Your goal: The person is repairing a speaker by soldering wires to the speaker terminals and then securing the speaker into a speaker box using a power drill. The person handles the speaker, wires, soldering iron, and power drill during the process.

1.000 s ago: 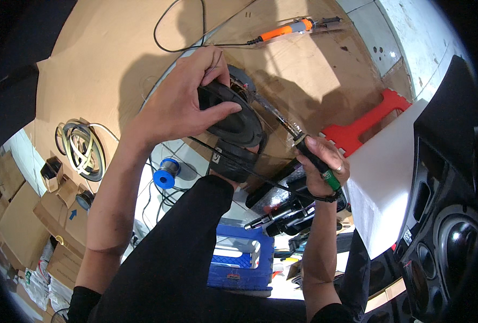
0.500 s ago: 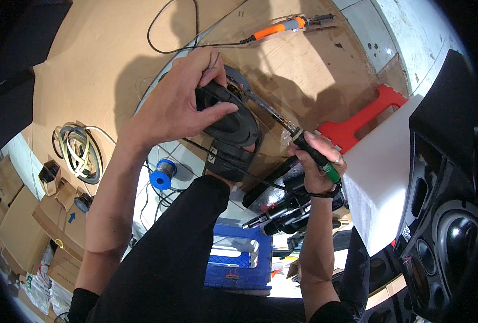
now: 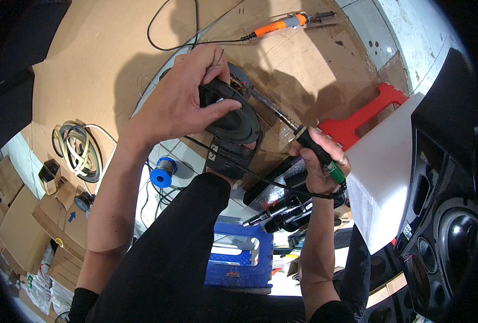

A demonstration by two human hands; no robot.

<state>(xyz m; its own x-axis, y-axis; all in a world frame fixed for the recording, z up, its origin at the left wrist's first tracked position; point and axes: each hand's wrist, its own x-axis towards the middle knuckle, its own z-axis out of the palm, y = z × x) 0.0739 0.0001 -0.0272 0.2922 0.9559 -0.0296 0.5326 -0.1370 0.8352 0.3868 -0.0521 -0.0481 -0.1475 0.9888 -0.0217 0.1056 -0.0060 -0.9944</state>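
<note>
My left hand (image 3: 182,102) grips a round black speaker driver (image 3: 238,123) by its rim, thumb on the front and fingers bent behind. A thin wire shows at those fingers; whether they pinch it I cannot tell. In my right hand (image 3: 321,171) is a soldering iron (image 3: 275,109) with a black and green handle. Its metal shaft points up and left to the driver's back edge. The tip is hard to see there, so contact cannot be told. Below the driver is my foot in a black sandal (image 3: 229,157).
A blue spool of solder (image 3: 163,173) stands left of my knee. Beyond lies an orange-handled tool (image 3: 279,27) with a cord. A red stool (image 3: 365,116), white sheet (image 3: 381,172) and black loudspeaker cabinet (image 3: 438,210) are right. Coiled cable (image 3: 82,153) lies left, a blue stool (image 3: 239,277) near.
My right hand and the soldering iron have shifted slightly to the right, with the handle turned a little. My left hand and the speaker driver have moved slightly.
</note>
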